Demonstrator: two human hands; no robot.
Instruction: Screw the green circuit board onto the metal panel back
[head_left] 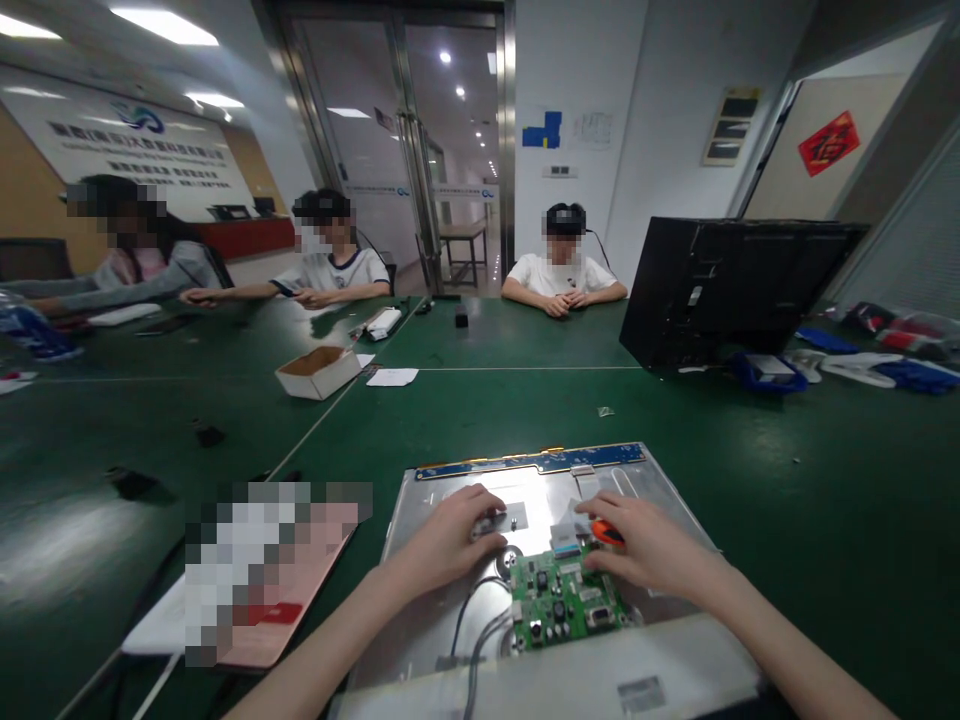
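Observation:
A silver metal display panel [442,600] lies in front of me, with a narrow blue circuit strip [532,462] along its far edge. On it sits a green circuit board [559,600], with a flat ribbon cable [566,540] at its far side and dark wires [480,640] running along its left. My left hand [469,525] is over the panel left of the ribbon cable, its fingers curved and apart. My right hand [637,540] is at the board's far right corner, fingers curled around an orange object [606,532], mostly hidden.
A pink tablet-like item [322,560] lies to the left. Farther off are an open white box [319,375], a white paper [392,377] and a large black monitor casing [720,300]. Blue and white gloves [892,368] lie at right. Three people sit across the green table [495,400].

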